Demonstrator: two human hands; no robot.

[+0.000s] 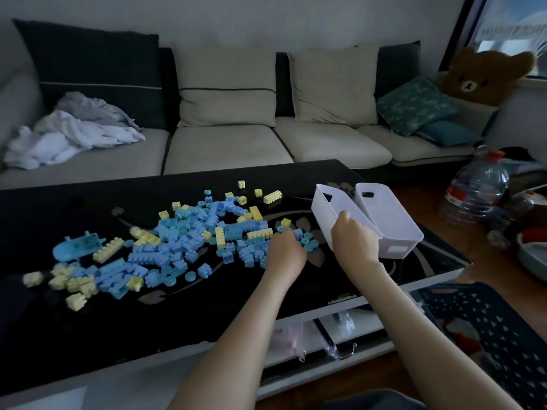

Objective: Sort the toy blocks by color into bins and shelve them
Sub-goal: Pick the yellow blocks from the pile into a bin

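Sorting is barely begun: right hand (pixel 353 242) grips the nearer bin (pixel 333 210) by its wall, fingers curled; left hand (pixel 285 251) digs into the blocks (pixel 189 241), its fingers hidden from view. Next: drop one colour in.

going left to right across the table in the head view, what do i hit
pile of blue and yellow blocks → left hand → right hand, gripping the left white bin → right white bin → clear water bottle, off the table's right end
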